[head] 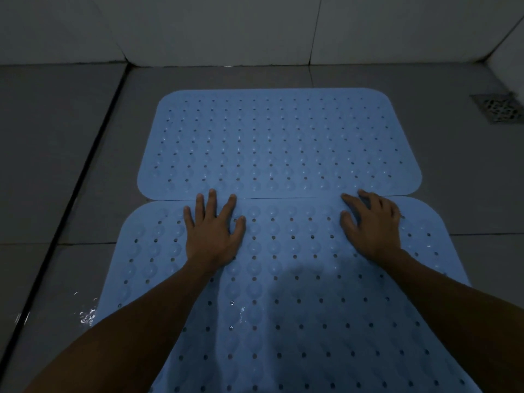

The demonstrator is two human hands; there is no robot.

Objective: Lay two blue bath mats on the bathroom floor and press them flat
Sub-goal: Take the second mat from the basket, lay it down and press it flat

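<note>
Both blue perforated mats lie edge to edge on the tiled floor [56,165]. The left hand [212,231] and right hand [371,225] press the near mat [283,279] beside the far mat [278,143], fingers spread flat. It looks thin, floppy rubber, best handled by its edges.

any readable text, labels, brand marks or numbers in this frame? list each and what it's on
None legible.
Far mat: only holes and suction-cup bumps, no print or logo showing.
Near mat: same pattern, no print showing; left hand and right hand cover part of its far edge.
Floor drain: cut-out grate pattern, no lettering discernible in the dim light.
Floor tiles: no markings.
</note>
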